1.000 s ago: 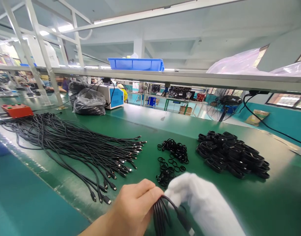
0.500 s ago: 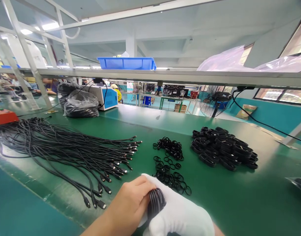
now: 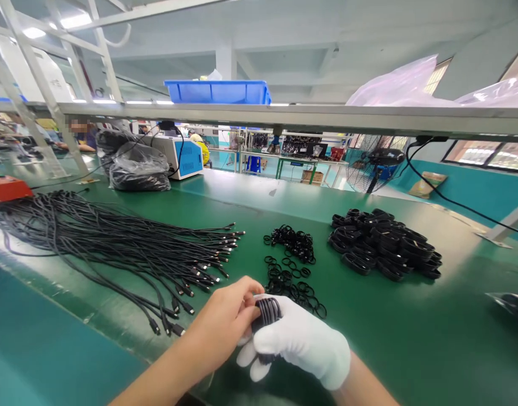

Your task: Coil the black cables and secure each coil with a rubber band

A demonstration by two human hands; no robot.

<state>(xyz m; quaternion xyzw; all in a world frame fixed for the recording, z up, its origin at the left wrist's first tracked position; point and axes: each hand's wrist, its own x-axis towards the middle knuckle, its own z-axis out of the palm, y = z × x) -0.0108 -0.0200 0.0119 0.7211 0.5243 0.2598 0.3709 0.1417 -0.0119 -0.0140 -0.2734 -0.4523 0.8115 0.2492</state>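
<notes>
A coiled black cable point(image 3: 267, 313) is gripped near the table's front edge. My right hand point(image 3: 303, 338), in a white glove, wraps round the coil with its thumb across the front. My bare left hand point(image 3: 229, 310) closes on the coil's left side; part of its grip is hidden. Just beyond my hands lie small black rings point(image 3: 286, 282) in loose clusters. To the left, long straight black cables point(image 3: 127, 242) are spread out, their plug ends pointing right. A heap of coiled cables point(image 3: 383, 242) lies to the right.
The green table point(image 3: 225, 197) carries a clear bag of black goods point(image 3: 138, 169), a white-and-blue machine point(image 3: 186, 158) and an orange-red box point(image 3: 7, 189). A shelf point(image 3: 309, 118) spans overhead with a blue tray point(image 3: 218, 93). Another bag point(image 3: 510, 304) lies at the right edge.
My hands and the coil appear higher in view, and the gloved hand has turned so its fingertips show beneath the coil. The whole scene has shifted slightly upward with the camera.
</notes>
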